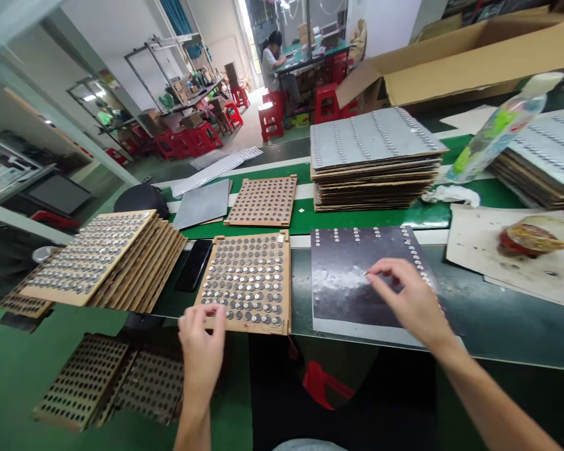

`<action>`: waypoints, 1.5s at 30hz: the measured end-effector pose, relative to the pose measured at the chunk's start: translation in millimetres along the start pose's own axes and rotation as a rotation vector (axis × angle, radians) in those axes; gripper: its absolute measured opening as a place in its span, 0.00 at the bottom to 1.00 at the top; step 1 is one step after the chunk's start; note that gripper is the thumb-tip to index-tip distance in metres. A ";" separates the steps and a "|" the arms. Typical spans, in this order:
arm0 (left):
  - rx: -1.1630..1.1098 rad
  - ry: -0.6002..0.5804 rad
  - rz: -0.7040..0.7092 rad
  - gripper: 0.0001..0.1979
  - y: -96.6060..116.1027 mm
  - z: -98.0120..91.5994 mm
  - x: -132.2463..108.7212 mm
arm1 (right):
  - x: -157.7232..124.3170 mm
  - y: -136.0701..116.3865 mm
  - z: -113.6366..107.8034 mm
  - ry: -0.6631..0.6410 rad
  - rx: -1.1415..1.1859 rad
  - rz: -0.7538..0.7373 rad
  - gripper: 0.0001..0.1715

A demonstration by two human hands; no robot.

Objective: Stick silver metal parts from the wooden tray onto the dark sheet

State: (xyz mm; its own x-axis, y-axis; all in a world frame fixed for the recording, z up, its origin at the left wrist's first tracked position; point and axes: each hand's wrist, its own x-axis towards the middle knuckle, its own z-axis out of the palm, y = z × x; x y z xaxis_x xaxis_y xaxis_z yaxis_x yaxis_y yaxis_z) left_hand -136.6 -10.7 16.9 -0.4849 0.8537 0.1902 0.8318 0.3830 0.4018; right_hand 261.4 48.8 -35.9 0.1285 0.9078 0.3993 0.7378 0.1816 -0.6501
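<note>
The person's left hand (pixel 200 351) is curling its fingers at the near edge of a wooden tray (pixel 244 282) packed with rows of small metal discs (pixel 249 282); whether it is gripping anything, I cannot tell. The right hand (pixel 411 300) is reaching over a dark sheet (pixel 352 282) lying just beside the tray, with thumb and forefinger pinched close together above a whitish smear (anything between them is too small to make out). More discs are lining that sheet's edges. Beyond it, a stack of cardboard sheets (pixel 371 156) is sitting on a green workbench (pixel 310 216), and stacked wooden trays (pixel 103 263) are leaning just left of a black phone (pixel 193 265). A plastic bottle (pixel 493 134) is leaning against a second stack (pixel 545 156), a cardboard box (pixel 455 62) is standing behind, and a seated person (pixel 272 62) is working at a far table among red stools (pixel 270 119).
</note>
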 end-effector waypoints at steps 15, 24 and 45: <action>-1.097 -0.766 0.225 0.13 131.9 23.9 -101.7 | -94.7 -121.2 -10.3 0.127 0.665 0.027 0.11; -1.060 -0.607 0.321 0.14 136.1 24.6 -107.3 | -101.8 -130.0 -5.4 0.175 0.723 0.065 0.13; -1.114 -0.456 0.376 0.12 137.2 35.7 -123.2 | -102.2 -137.6 -11.0 0.204 0.896 0.325 0.06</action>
State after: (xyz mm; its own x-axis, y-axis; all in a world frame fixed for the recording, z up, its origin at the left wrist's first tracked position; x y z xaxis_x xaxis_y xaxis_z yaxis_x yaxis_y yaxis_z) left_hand 46.9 -50.7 16.6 0.0540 0.9740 0.2200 0.1112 -0.2249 0.9680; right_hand 154.1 -73.1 19.9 0.4115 0.8968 0.1626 -0.1204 0.2304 -0.9656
